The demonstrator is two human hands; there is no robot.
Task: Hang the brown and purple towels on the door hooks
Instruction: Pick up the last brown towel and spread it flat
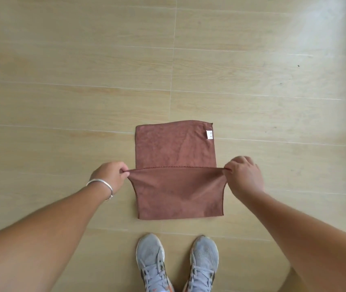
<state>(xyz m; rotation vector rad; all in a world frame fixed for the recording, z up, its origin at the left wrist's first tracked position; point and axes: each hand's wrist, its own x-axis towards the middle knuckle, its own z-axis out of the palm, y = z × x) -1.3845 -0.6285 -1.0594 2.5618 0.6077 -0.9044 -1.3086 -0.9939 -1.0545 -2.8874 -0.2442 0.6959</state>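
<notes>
Head view: one brown towel (176, 161), two hands, two grey shoes (178, 262), one silver bracelet (102, 187) on the left wrist. No containers in sight. Left hand (109, 175) pinches the towel's near-left corner; right hand (244, 175) pinches the near-right corner, the edge pulled taut between them. The far part of the towel lies flat on the wood-look floor (62, 81), with one white label (209, 134) at its far-right corner. The shoes stand just in front of the towel, toes pointing at it
</notes>
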